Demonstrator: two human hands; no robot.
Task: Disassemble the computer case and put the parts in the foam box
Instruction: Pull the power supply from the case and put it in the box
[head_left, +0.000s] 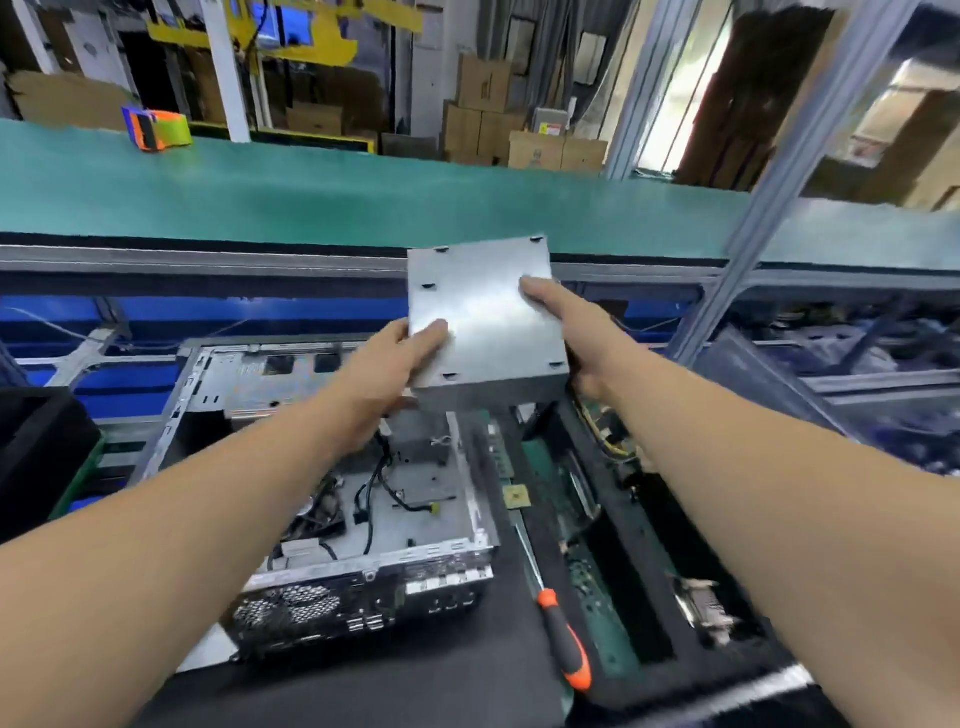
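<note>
Two bare forearms reached forward from the near edge. Left hand (384, 364) and right hand (571, 322) gripped a grey metal box (483, 317), probably the power supply, thumbs curled over its top face, fingers hidden beneath. Box held above the open computer case (332, 499), flat face up, long axis running away and slightly left; dull brushed steel, small dark tabs along edges. Orange-and-black screwdriver (563, 642) lay beside a black foam box (618, 525) holding green circuit boards. Green conveyor belt (311, 192) behind; stacked cartons (483, 104) beyond.
</note>
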